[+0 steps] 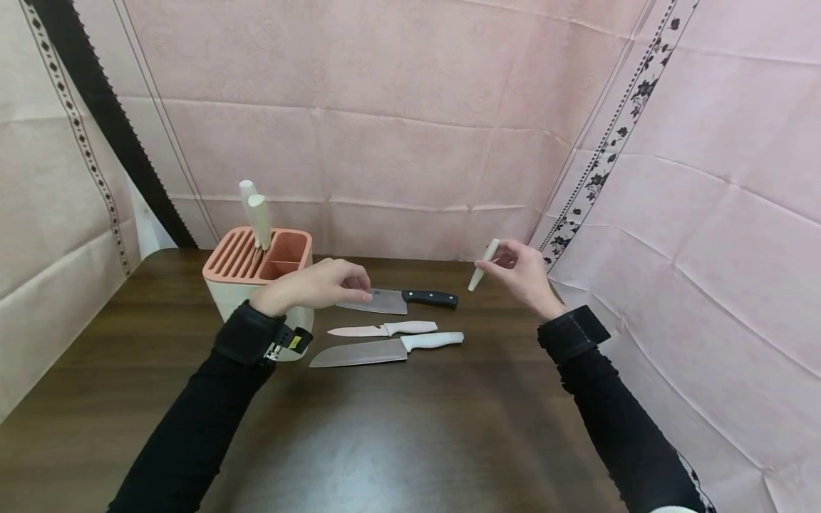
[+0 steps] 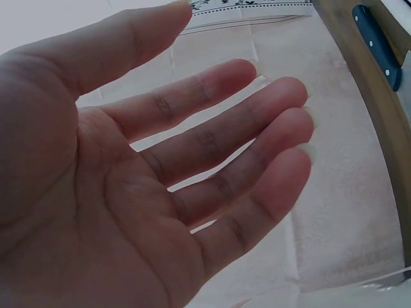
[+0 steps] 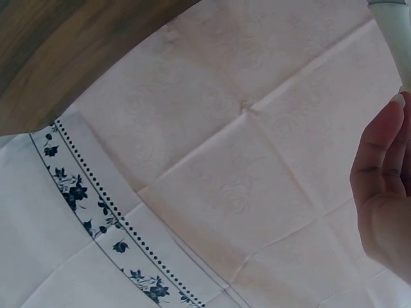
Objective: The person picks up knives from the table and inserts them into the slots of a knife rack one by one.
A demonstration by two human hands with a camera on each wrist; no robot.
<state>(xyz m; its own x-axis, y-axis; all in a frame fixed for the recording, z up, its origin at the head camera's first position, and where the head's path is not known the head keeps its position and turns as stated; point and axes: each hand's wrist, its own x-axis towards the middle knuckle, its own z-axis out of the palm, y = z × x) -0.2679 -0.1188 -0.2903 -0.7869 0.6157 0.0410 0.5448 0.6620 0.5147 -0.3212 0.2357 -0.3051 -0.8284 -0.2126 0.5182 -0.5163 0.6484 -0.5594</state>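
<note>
My right hand (image 1: 522, 281) pinches a slim white-handled utensil (image 1: 476, 278) above the table's far right. In the right wrist view a grey part shows at the top end of its white handle (image 3: 393, 38); its kind cannot be told. My left hand (image 1: 314, 285), fingers loosely bent and holding nothing, hovers beside the knife block (image 1: 232, 291), over the blade end of a black-handled cleaver (image 1: 431, 298). Nearer lie a small white-handled knife (image 1: 410, 327) and a large white-handled knife (image 1: 432, 340), blades leftward. Two white-handled pieces (image 1: 259, 217) stand in the block's slots.
The brown wooden table (image 1: 410, 442) ends at a pink cloth backdrop (image 1: 398, 164). Cloth also hangs close on the left and right sides. The block's orange top (image 1: 295, 231) has slots and open compartments.
</note>
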